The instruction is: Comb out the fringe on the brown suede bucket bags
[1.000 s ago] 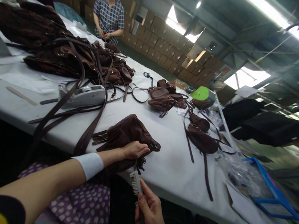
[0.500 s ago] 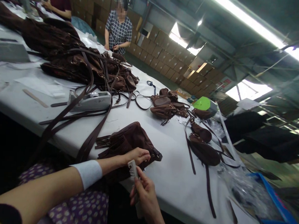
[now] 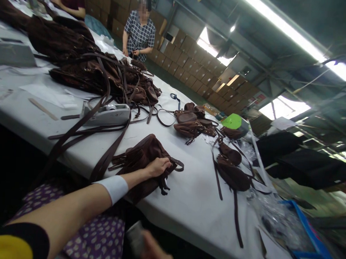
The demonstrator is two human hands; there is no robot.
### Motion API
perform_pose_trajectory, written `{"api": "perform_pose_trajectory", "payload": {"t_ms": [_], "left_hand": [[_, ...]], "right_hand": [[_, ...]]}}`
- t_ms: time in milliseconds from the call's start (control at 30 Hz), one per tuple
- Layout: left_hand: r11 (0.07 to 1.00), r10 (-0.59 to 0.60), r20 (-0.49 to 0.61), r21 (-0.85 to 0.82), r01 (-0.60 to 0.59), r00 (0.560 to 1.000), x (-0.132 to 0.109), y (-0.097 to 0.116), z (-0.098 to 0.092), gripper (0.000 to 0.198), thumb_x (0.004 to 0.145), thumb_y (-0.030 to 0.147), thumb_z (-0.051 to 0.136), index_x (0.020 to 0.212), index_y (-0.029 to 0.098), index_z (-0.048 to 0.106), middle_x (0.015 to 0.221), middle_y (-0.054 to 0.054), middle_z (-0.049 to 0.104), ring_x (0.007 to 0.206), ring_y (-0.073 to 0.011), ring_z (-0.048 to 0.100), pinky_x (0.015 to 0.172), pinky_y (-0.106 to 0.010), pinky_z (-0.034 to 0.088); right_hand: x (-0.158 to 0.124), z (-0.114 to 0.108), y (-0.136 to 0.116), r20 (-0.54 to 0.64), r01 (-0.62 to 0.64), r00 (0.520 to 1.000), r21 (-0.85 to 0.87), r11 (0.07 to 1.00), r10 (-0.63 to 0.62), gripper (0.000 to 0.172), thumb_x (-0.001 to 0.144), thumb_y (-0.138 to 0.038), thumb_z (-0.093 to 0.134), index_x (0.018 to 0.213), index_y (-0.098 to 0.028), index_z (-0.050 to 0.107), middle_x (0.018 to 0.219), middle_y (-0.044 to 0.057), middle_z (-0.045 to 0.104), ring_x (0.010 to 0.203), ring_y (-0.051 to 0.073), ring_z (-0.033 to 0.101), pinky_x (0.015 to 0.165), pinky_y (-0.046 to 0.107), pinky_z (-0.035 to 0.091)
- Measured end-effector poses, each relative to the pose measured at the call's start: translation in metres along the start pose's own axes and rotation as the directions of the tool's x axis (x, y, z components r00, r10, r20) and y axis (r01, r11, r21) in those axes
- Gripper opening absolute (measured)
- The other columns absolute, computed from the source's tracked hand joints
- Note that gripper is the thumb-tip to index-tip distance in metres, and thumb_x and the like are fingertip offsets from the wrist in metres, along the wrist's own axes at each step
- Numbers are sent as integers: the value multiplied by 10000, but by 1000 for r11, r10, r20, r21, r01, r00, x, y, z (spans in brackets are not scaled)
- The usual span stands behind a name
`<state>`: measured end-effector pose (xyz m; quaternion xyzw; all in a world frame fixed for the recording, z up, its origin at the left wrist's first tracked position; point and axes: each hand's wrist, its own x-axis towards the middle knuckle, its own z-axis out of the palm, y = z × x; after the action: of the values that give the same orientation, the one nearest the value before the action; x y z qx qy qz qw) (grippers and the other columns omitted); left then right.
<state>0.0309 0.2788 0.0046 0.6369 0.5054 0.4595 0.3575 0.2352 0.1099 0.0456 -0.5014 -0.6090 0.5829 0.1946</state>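
A dark brown fringed bag (image 3: 143,151) lies at the table's near edge, its strap loop sticking out to the right. My left hand (image 3: 159,167) rests on the bag's upper part, fingers curled closed on it near the strap. Below the table edge, close to my body, my right hand (image 3: 156,253) is smeared by motion. It is closed on a pale grey comb-like tool (image 3: 136,236); the earlier frame shows short teeth along one edge of it.
Brown bags and straps are heaped (image 3: 86,72) at the left, beside a grey tape dispenser (image 3: 110,114). More bags (image 3: 194,121) lie at the far middle and right (image 3: 231,170). A blue-edged crate (image 3: 309,231) stands at the right. Two people work across the table.
My right hand has dropped down and left, away from the bag, with the pale tool. My left hand has shifted slightly up on the bag, and the strap loop now stands out more.
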Motion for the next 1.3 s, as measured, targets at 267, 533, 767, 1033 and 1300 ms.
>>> {"api": "perform_pose_trajectory", "payload": {"t_ms": [267,533,767,1033,1300], "left_hand": [[974,116,362,142,-178,925,-38,49,-57,377,917,460,452,868,179,700,653,-7,636,618,-138,588,585,-214,442],[779,-10,-33,626,28,999,-43,19,-103,380,904,392,450,1211,199,562,1321,-156,500,1201,-373,403,972,-546,293],[624,-102,-108,767,149,989,-63,-17,-93,489,916,450,373,1325,196,462,1326,-157,498,1126,-403,445,868,-551,369],[577,-148,-84,802,155,985,-54,-12,-98,485,903,479,385,1306,225,475,1309,-151,510,1080,-390,486,816,-515,413],[584,-137,-148,787,201,979,-57,-23,-89,491,908,470,387,1337,241,453,1351,-135,480,1101,-383,450,844,-543,378]], "right_hand": [[48,7,-4,-230,112,972,289,951,-45,647,739,-675,624,1129,-175,495,701,13,650,511,146,611,471,226,456],[113,-2,20,-306,153,941,-9,988,-148,681,717,-730,556,1080,-155,567,684,-4,612,455,153,572,402,250,442],[91,-41,-18,-126,379,886,-358,853,-447,438,884,-455,513,1196,-171,631,730,26,650,642,179,628,635,293,518],[140,-12,-42,71,438,852,-640,632,-519,422,895,-204,411,1272,-271,586,975,46,700,756,178,640,724,283,501],[115,1,-3,267,487,872,-369,792,-411,364,911,-340,460,1206,-231,644,804,34,686,683,188,627,658,290,519]]}}
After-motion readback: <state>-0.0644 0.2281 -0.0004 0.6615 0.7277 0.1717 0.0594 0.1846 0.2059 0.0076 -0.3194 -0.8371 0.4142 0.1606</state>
